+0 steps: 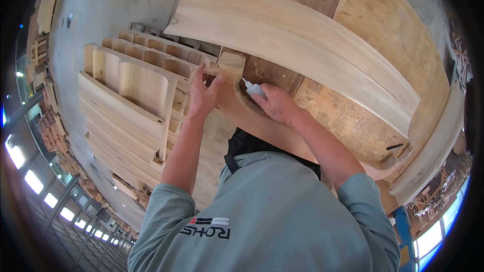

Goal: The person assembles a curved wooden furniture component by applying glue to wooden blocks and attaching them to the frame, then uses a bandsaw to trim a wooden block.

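Observation:
A curved wooden frame [235, 107] lies across the bench just in front of my body, its notched end pointing away from me. My left hand [204, 94] grips it near that far end, thumb over the face and fingers at the left side. In my right hand [281, 105] is a small whitish squeeze bottle [255, 90] with a thin nozzle. The nozzle tip points up and left, close to the inner curved edge of the frame; whether it touches the wood, I cannot tell. Beyond both hands lies a long, pale, bowed wooden panel [287, 30].
Several slatted wooden assemblies [126, 88] stand at the left, close to my left forearm. The stained plywood bench top [327, 108] extends to the right. A small dark object [395, 146] lies near its right end. Stacked timber [55, 131] lines the far left.

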Available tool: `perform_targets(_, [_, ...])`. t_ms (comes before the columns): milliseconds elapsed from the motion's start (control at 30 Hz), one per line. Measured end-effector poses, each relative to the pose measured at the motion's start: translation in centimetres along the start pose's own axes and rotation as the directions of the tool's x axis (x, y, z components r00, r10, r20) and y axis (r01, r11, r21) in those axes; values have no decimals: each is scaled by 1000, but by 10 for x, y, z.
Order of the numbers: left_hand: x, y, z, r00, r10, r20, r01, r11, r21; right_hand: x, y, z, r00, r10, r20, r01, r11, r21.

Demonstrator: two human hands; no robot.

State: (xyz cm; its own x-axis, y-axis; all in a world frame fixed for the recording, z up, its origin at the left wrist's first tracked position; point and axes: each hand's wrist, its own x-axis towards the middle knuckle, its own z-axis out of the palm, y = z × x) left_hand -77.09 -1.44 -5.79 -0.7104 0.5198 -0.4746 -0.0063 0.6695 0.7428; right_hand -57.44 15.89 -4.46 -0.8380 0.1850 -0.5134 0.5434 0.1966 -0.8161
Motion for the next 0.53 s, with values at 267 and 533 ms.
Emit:
perform_targets(267, [-4,1,4,998,-17,-61,14,999,-52,7,-15,-3,999,-4,41,6,999,-53])
perform_targets(533, [-4,9,3,999,-35,-30,30,990,-137,13,-24,-5,995,82,63,-76,993,-87])
